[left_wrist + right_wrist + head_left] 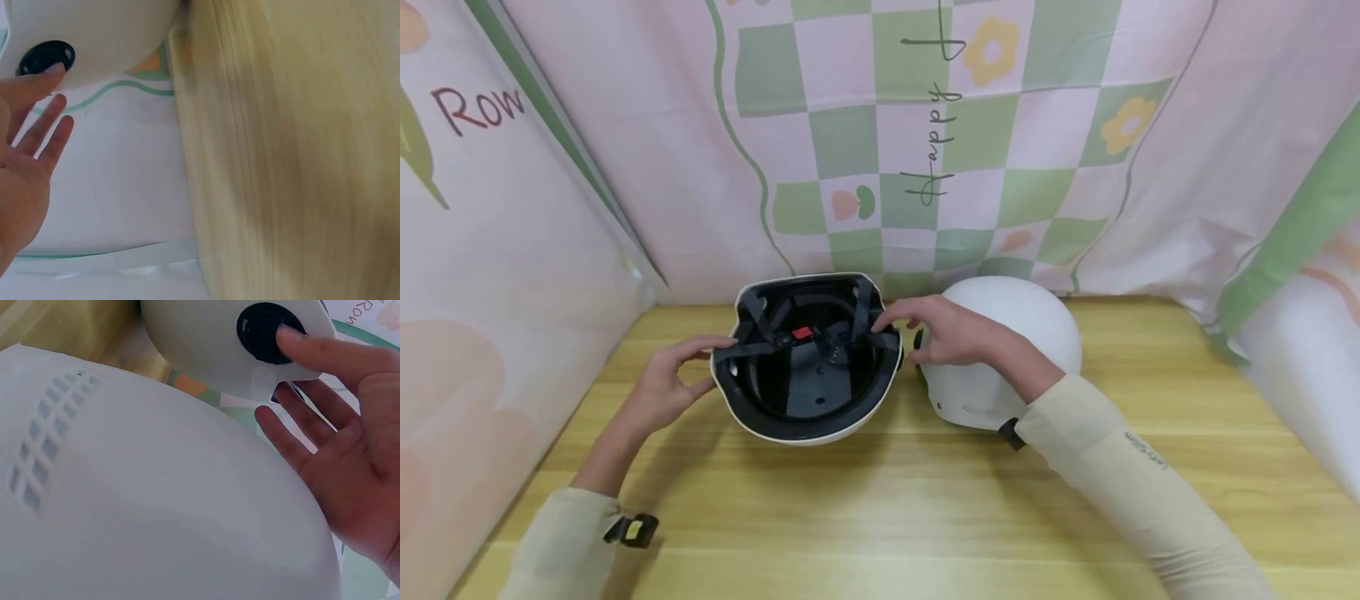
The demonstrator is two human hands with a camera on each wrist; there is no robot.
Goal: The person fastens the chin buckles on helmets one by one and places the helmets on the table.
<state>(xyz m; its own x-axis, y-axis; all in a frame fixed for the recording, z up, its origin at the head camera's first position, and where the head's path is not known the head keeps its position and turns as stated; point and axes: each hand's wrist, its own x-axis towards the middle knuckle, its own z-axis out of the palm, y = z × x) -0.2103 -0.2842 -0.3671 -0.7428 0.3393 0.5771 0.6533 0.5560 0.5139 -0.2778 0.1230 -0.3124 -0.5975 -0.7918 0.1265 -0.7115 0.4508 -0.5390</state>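
Observation:
A white helmet (820, 421) is upturned, its black-padded inside and dark straps (748, 350) facing up, with a red buckle piece (802, 332) in the middle. My left hand (662, 383) grips its left edge, thumb against a round black disc (44, 55) on the outer shell and index finger over the rim. On the opposite edge my right hand (958, 333) pinches the rim. Its thumb presses a matching black disc (259, 334), and some fingers reach to the strap side. The lower fingers of both hands stay off the shell.
A second white helmet (1007, 317), dome up, stands just to the right, under my right forearm; its shell has a vent grid (47, 440). Both are on a wooden table (850, 517). A patterned curtain (910, 142) hangs behind, with more cloth at both sides.

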